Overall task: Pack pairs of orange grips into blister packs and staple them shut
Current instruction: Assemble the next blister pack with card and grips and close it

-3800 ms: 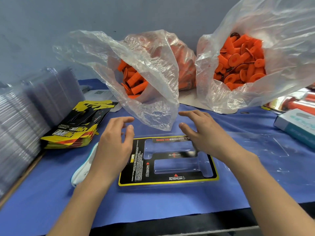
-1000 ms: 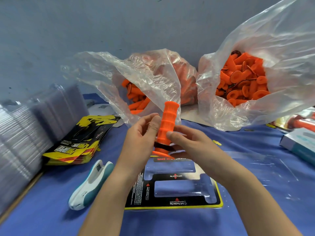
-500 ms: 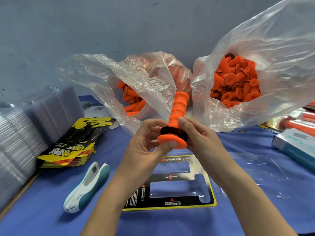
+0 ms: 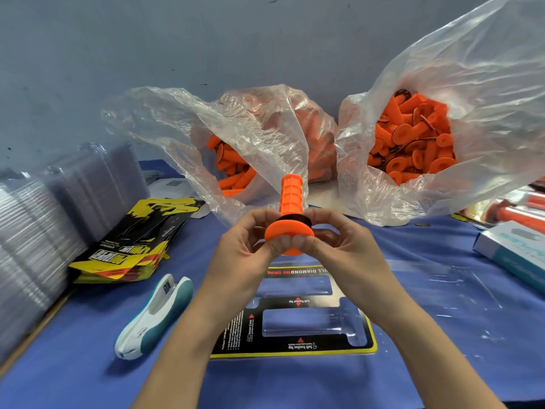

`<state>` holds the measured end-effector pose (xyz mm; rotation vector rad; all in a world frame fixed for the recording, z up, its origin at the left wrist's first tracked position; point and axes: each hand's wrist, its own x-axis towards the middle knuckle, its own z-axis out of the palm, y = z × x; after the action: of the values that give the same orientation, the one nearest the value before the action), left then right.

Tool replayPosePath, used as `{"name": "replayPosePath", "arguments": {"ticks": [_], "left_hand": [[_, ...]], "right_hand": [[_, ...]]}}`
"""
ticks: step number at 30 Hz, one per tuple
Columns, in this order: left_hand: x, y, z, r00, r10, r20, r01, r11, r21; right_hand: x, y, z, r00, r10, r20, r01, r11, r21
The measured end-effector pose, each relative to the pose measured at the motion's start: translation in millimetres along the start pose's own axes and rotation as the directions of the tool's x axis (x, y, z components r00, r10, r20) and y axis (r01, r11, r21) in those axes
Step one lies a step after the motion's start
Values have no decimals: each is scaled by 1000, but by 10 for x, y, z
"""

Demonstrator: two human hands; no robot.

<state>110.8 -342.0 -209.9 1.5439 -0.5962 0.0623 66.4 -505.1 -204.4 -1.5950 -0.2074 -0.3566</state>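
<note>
- Head view: pinches one orange grip point(image 4: 291, 196) between left hand point(image 4: 244, 252) and right hand point(image 4: 348, 252), in the air above the counter point(image 4: 442, 364) and over the far edge of the blister pack point(image 4: 233, 335).
- Holds the grip close to upright, wide flange at the bottom, ribbed barrel pointing up and a little away, with a black ring just above the flange.
- Curls the left fingers point(image 4: 259, 215) round the flange from the left and presses that thumb tip on its near rim, so clamped on the grip.
- Does the same on the right: fingers curled behind the flange, thumb tip on the near rim just beside the left thumb tip, likewise clamped on the grip.
- Shows the blister pack lying flat on the blue counter beneath the wrists, a black card with a yellow border and two clear moulded cavities.
- Shows a white-and-teal stapler point(image 4: 153, 317) lying on the counter left of the pack, apart from it.
- Further left, shows a fanned stack of yellow-and-black cards point(image 4: 129, 249) and, at the left edge, blurred stacks of clear shells point(image 4: 35, 231).
- At the back, shows two open clear plastic bags, a left bag point(image 4: 250, 128) and a right bag point(image 4: 477, 98), each holding loose orange grips.
- At the right edge, shows a white-and-teal box point(image 4: 513, 249) on the counter.
</note>
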Motion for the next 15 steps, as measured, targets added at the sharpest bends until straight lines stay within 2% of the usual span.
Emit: {"name": "replayPosePath", "arguments": {"ticks": [4, 11, 15], "left_hand": [[-14, -11, -7, 1000, -19, -1, 19, 1000, 18], [-15, 0, -59, 1000, -30, 1, 30, 999, 37], [-3, -28, -81, 998, -59, -7, 59, 997, 44]], "right_hand": [[0, 43, 25, 999, -15, -28, 12, 996, -94], [30, 94, 89, 1000, 6, -17, -7, 999, -47], [24, 120, 146, 999, -2, -45, -2, 997, -83]]}}
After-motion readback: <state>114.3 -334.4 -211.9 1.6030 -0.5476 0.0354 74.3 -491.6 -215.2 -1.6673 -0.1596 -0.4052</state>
